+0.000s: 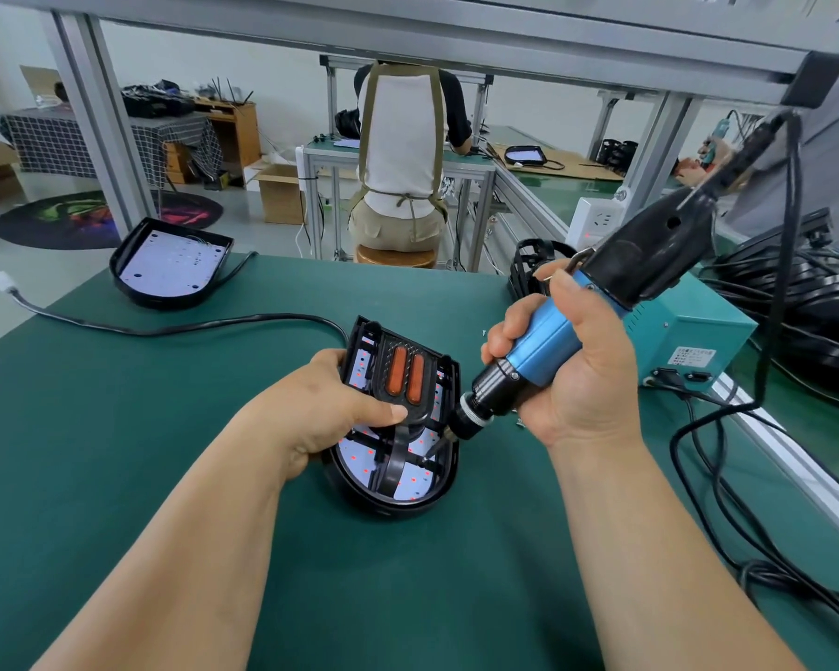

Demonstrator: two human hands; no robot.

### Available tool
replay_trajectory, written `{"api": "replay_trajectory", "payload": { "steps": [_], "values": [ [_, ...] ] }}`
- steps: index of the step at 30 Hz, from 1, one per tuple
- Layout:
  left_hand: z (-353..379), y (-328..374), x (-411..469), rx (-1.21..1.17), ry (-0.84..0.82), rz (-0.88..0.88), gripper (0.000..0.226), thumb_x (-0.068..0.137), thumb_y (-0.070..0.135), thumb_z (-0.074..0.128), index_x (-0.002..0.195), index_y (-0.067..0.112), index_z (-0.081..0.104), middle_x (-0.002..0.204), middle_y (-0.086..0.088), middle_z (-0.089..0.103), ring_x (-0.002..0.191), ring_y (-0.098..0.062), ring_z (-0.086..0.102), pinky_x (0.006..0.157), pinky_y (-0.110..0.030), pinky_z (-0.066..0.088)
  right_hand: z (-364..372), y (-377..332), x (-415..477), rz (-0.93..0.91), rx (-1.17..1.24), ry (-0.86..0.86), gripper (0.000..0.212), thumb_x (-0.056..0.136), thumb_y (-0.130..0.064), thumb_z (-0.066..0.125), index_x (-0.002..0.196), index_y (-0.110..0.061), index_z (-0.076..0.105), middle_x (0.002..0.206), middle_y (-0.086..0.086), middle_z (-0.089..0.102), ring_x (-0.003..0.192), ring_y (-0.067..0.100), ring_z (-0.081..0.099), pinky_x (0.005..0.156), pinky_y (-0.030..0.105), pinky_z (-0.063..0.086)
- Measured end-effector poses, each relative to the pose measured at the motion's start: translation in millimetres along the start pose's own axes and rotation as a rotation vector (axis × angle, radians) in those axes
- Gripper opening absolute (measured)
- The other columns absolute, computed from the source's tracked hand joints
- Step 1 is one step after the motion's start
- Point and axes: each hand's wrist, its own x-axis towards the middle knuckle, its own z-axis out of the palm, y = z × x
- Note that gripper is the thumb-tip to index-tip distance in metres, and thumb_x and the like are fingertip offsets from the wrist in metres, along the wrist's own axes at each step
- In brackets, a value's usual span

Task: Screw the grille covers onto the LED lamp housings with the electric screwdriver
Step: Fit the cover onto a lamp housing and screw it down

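On the desk lies the lamp housing, grille cover seated in it. My left hand clamps the housing, thumb pressing the cover. My right hand is wrapped round the electric screwdriver, bit at 1 right-side hole. I judge a screw is being driven; next, keep the bit seated.

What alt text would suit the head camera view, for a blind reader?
On a green table, the right hand grips a blue electric screwdriver, its bit at the right edge of a black LED lamp housing with a grille cover. The left hand holds the housing, thumb on the cover. A second housing, uncovered, lies at the far left.
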Motion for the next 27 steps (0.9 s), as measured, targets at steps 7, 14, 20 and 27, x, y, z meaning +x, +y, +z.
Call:
{"api": "replay_trajectory", "payload": {
  "steps": [7, 14, 20, 27],
  "values": [
    [-0.5, -0.6, 1.5, 0.004, 0.004, -0.002, 0.087, 0.049, 0.02, 0.085, 0.13, 0.009, 0.054, 0.108, -0.008, 0.075, 0.102, -0.029, 0.072, 0.103, -0.048, 0.05, -0.9, -0.1, -0.2, -0.003, -0.004, 0.009, 0.031, 0.063, -0.03, 0.072, 0.081, -0.015, 0.052, 0.054, 0.007, 0.052, 0.044, 0.022, 0.05, 0.051, 0.029, 0.047],
    [0.6, -0.6, 0.7, 0.002, 0.026, -0.009, 0.089, 0.047, 0.021, 0.085, 0.13, 0.012, 0.053, 0.106, -0.006, 0.076, 0.1, -0.028, 0.072, 0.102, -0.048, 0.05, -0.5, -1.1, -1.7, -0.014, -0.007, 0.014, 0.009, 0.076, -0.021, 0.064, 0.082, -0.018, 0.058, 0.054, 0.007, 0.053, 0.044, 0.022, 0.05, 0.051, 0.029, 0.047],
    [0.6, -1.2, 0.7, -0.004, 0.024, -0.009, 0.088, 0.047, 0.02, 0.085, 0.128, 0.012, 0.053, 0.105, -0.007, 0.076, 0.099, -0.028, 0.073, 0.101, -0.048, 0.051, -0.7, -1.1, -0.4, 0.002, -0.01, 0.031, 0.026, 0.066, -0.026, 0.073, 0.08, -0.016, 0.053, 0.054, 0.006, 0.053, 0.044, 0.022, 0.051, 0.051, 0.03, 0.048],
    [1.4, -0.3, 0.8, 0.006, 0.016, -0.001, 0.086, 0.048, 0.019, 0.083, 0.128, 0.01, 0.055, 0.105, -0.008, 0.076, 0.098, -0.029, 0.073, 0.102, -0.048, 0.051, -6.3, 0.3, 1.3, 0.033, 0.005, 0.077, 0.026, 0.072, -0.025, 0.069, 0.085, -0.015, 0.049, 0.055, 0.006, 0.053, 0.045, 0.021, 0.052, 0.052, 0.029, 0.049]
  ]
}}
